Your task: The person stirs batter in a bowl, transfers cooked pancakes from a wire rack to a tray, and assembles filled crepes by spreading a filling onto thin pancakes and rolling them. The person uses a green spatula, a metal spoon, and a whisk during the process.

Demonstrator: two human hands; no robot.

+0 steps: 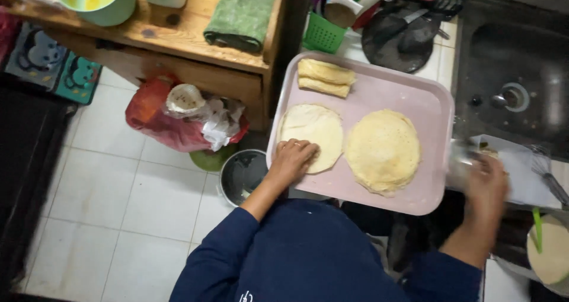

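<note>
Pale, floppy crepe (311, 135) on the pink tray (427, 109): left hand (291, 161) lies spread on its near edge; it looks tearable, best lifted by the rim. Right hand (486, 186) blurs beside the tray, grip unclear.

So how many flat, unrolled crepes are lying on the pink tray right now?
2. One pale round crepe lies at the left of the pink rectangular tray, under the left hand; a larger yellowish one, possibly a stack hiding more, lies right of it.
</note>
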